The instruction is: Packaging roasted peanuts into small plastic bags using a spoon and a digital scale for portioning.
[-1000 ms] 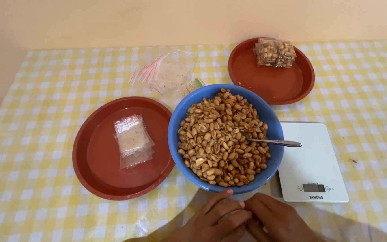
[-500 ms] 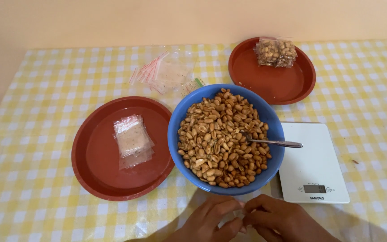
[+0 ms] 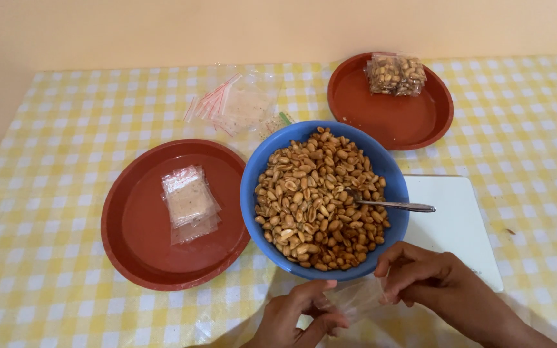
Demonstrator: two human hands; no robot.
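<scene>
1. A small clear plastic bag (image 3: 356, 300), thin, crinkled and see-through, sits at 6 o'clock in the view, just below the blue bowl's near rim, held between both hands.
2. The left hand (image 3: 301, 316) pinches the bag's left edge, thumb curled over the fingers in a narrow grip.
3. The right hand (image 3: 430, 280) pinches the bag's right edge with bent fingertips, also narrow, the wrist running off toward 5 o'clock.
4. The blue bowl (image 3: 253, 193), round, smooth and glossy, stands at the centre, heaped with tan roasted peanuts (image 3: 311, 206), oval and slightly shiny.
5. A metal spoon (image 3: 394, 205) lies in the nuts, its slim handle pointing to 3 o'clock over the rim.
6. A flat white scale (image 3: 459, 219) with rounded corners lies at 3 o'clock, partly under the bowl.
7. At 9 o'clock a round reddish-brown tray (image 3: 130, 245) carries a flat packet of pale powder (image 3: 188, 201).
8. At 1 o'clock a second red tray (image 3: 388, 122) holds filled peanut packets (image 3: 396, 74).
9. At 11 o'clock lie loose empty bags (image 3: 233, 103) with red strips.
10. A yellow-and-white checked tablecloth (image 3: 46, 129) covers everything.
</scene>
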